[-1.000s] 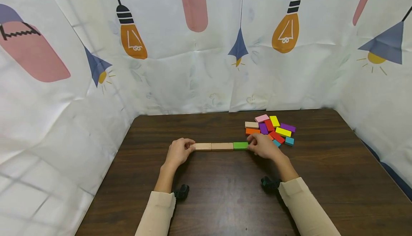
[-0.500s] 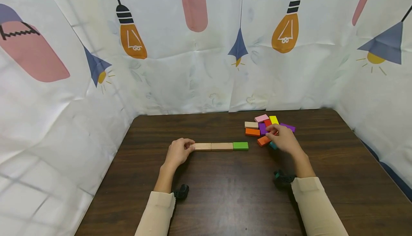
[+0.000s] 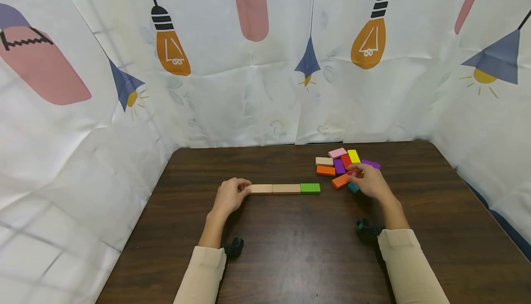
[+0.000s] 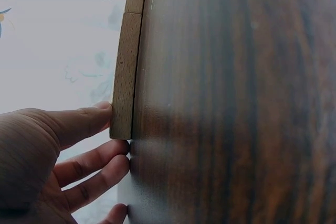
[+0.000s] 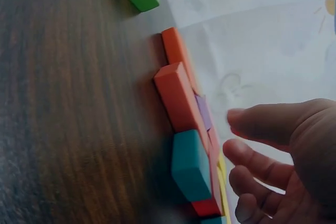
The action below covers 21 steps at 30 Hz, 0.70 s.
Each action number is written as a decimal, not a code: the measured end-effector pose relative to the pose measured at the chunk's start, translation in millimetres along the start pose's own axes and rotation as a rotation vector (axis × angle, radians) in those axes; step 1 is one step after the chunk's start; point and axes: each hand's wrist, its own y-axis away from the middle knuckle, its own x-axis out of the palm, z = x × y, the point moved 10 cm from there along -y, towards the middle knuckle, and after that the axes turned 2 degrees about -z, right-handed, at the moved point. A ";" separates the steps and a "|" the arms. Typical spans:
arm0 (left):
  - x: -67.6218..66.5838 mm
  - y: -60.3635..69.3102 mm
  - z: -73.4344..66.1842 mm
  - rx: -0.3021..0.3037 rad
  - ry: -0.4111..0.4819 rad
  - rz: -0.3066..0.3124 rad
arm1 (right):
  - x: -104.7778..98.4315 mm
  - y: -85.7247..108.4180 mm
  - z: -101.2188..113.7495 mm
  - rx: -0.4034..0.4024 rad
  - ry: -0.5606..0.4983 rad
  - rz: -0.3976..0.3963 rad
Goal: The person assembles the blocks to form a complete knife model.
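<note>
A straight row of blocks lies across the middle of the table: two plain wooden blocks [image 3: 286,189] end to end, then a green block [image 3: 310,188] at the right end. My left hand [image 3: 229,197] is at the row's left end; its thumb rests on the end wooden block [image 4: 126,77] and its other fingers sit just past the block's end. Over a cluster of coloured blocks, my right hand [image 3: 369,182] hovers with thumb and fingers apart, nothing between them. Under or near it are an orange block [image 3: 340,181] and a teal block [image 5: 190,163]; the hand hides part of the cluster.
Behind these, pink [image 3: 337,153], yellow [image 3: 354,156], purple [image 3: 339,166], wooden [image 3: 324,161] and another orange block [image 3: 325,170] lie close together. A white curtain [image 3: 265,106] printed with lamps hangs along the table's [image 3: 282,258] back edge.
My right hand has moved from the green block's right end, rightward to the coloured cluster, then shifted only slightly. The left hand and the row have stayed put.
</note>
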 end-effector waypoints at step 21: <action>0.2 -0.3 0.9 -0.018 0.027 0.007 | 13.3 -2.1 2.6 -0.043 0.120 0.052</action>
